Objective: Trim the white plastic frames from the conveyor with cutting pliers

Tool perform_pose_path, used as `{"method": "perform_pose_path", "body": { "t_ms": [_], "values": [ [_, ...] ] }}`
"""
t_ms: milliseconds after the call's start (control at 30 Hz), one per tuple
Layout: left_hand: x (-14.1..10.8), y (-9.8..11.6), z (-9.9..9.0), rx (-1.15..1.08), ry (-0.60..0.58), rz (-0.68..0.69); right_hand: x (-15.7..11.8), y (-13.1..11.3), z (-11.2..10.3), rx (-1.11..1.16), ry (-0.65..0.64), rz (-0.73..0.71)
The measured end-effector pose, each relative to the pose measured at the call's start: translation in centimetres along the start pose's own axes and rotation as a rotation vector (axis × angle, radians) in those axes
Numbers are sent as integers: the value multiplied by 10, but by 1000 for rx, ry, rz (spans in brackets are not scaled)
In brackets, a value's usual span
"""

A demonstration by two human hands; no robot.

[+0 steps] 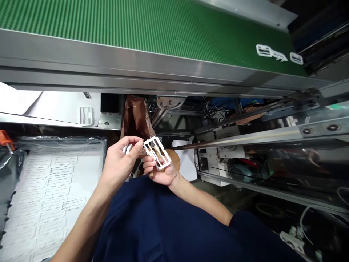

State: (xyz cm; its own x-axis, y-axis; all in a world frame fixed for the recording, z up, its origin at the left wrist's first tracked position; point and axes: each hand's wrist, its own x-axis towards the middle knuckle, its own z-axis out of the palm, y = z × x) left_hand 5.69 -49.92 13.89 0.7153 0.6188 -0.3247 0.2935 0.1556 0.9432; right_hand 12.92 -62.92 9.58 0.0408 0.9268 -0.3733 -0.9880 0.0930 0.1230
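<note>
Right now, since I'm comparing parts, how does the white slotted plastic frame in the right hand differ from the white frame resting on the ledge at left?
The white slotted plastic frame is tilted in the right hand, while the ledge frame rests untouched. A tan piece shows through the held frame's openings, but not through the ledge frame's. Both are white, rectangular and slotted.

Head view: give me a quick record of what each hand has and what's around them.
left hand: holds a small white piece
right hand: holds a white plastic frame
belt: green conveyor belt, white pieces on it
left of hands: white sheet of cut-out shapes
</note>
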Motion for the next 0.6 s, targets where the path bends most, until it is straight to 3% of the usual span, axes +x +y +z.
{"method": "perform_pose_path", "body": {
  "t_ms": [100,333,600],
  "values": [
    [4,4,-4,43,-39,-2,1,2,0,-141,29,-58],
    [-5,5,-21,125,-322,120,-2,9,-6,-647,156,-334],
    [-37,-28,-45,58,-334,144,-15,31,-15,-1108,299,-401]
  ]
}}
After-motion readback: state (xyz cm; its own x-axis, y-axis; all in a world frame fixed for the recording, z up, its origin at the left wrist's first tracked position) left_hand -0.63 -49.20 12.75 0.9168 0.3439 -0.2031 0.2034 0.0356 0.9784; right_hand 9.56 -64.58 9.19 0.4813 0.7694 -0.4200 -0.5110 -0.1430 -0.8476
